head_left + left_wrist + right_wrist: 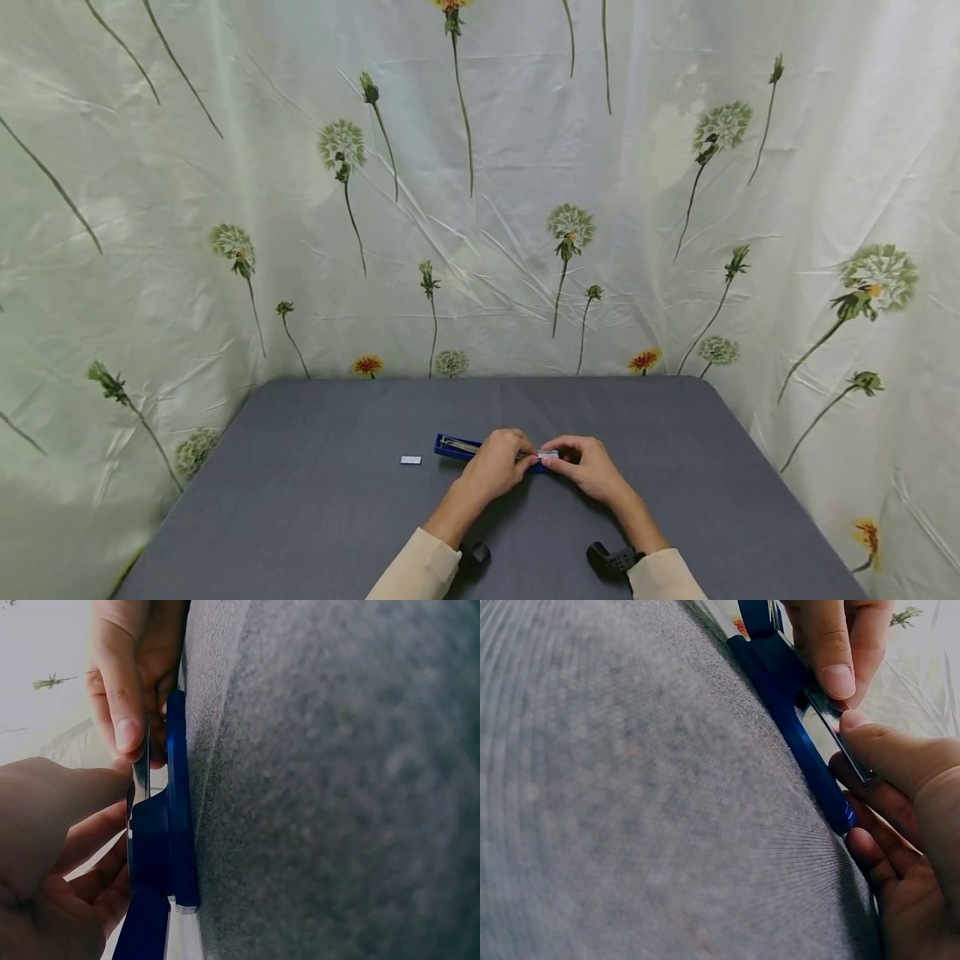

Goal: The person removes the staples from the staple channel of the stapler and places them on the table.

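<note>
Open stapler between two pinching hands

I have the blue stapler near the middle of the grey table, opened out, its cover folded back toward the left of the head view. Its blue base lies along the tabletop, and the metal rail stands a little apart from it. The left hand pinches the rail with the thumb at its side. The right hand is just beside it, thumb and forefinger pinching the rail nearer its free end, the other fingers curled close to the end of the base. A pale piece shows between the right fingertips; from here I can't fairly say whether it is a separate strip or the rail's own shine. Left of the stapler I see a small pale strip, apart from it on the table. Cream sleeves cover the forearms, and beyond the table hangs a flowered curtain
</note>
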Demonstrator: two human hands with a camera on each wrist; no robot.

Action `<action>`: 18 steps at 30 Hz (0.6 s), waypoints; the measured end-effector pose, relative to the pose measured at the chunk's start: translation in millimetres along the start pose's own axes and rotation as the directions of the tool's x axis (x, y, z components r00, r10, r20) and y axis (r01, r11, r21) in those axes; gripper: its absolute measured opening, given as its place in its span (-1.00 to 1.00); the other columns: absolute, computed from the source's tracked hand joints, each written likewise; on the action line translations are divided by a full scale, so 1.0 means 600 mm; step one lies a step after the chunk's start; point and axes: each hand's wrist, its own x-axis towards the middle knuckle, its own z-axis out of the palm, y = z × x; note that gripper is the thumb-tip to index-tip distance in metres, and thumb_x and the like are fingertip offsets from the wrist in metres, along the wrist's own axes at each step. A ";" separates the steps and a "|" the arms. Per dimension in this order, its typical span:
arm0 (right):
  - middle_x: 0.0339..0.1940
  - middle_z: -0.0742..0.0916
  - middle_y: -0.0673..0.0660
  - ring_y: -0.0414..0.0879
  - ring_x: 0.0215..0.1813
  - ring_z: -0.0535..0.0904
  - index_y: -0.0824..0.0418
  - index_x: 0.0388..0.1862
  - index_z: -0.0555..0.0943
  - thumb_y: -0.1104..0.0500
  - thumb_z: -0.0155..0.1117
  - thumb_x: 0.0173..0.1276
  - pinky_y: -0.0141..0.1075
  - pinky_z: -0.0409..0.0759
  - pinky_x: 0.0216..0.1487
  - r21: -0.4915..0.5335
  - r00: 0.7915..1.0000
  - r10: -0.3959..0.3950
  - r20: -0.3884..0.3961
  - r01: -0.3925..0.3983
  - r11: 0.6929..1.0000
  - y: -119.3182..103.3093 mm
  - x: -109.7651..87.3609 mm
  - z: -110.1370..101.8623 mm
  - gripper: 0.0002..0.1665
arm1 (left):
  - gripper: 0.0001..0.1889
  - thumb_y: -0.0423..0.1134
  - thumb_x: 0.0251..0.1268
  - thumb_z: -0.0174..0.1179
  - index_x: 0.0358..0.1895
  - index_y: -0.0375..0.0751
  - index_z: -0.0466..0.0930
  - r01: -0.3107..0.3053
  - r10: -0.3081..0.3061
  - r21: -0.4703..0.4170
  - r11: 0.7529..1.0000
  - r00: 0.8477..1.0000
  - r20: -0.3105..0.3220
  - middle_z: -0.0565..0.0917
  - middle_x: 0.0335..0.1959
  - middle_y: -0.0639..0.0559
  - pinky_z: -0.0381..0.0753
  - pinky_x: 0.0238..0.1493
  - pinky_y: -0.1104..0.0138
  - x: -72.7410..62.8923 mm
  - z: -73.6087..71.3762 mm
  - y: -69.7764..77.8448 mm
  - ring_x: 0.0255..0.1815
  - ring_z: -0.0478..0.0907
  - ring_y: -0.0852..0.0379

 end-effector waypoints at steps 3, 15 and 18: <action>-0.32 0.79 0.03 -0.33 -0.41 0.57 0.11 -0.06 0.79 0.06 0.45 0.40 -0.40 0.55 -0.35 -0.001 1.000 -0.005 -0.004 0.005 1.000 0.001 0.001 0.000 -0.78 | -0.89 -0.21 0.39 0.38 -0.17 -0.10 0.86 0.002 -0.002 -0.012 1.000 1.000 -0.001 0.80 -0.15 0.08 0.70 -0.05 0.38 -0.002 0.000 -0.001 -0.11 0.73 0.18; -0.26 0.81 0.08 -0.31 -0.40 0.57 0.13 -0.05 0.78 0.13 0.45 0.39 -0.39 0.56 -0.35 0.018 0.999 -0.022 -0.032 0.023 1.000 0.001 -0.001 0.001 -0.81 | -0.89 -0.06 0.32 0.43 -0.22 0.07 0.87 0.053 -0.054 -0.008 0.999 0.997 -0.064 0.78 -0.13 0.17 0.70 -0.17 0.38 0.006 -0.002 0.005 -0.18 0.73 0.22; -0.24 0.81 0.06 -0.32 -0.39 0.58 0.10 -0.05 0.78 0.10 0.45 0.40 -0.40 0.58 -0.33 0.008 1.000 -0.013 -0.019 0.013 1.000 0.004 -0.001 0.002 -0.80 | -0.91 -0.05 0.28 0.46 -0.28 0.09 0.87 0.074 -0.073 0.008 0.997 0.994 -0.080 0.79 -0.14 0.17 0.71 -0.21 0.36 0.007 -0.002 0.009 -0.23 0.73 0.20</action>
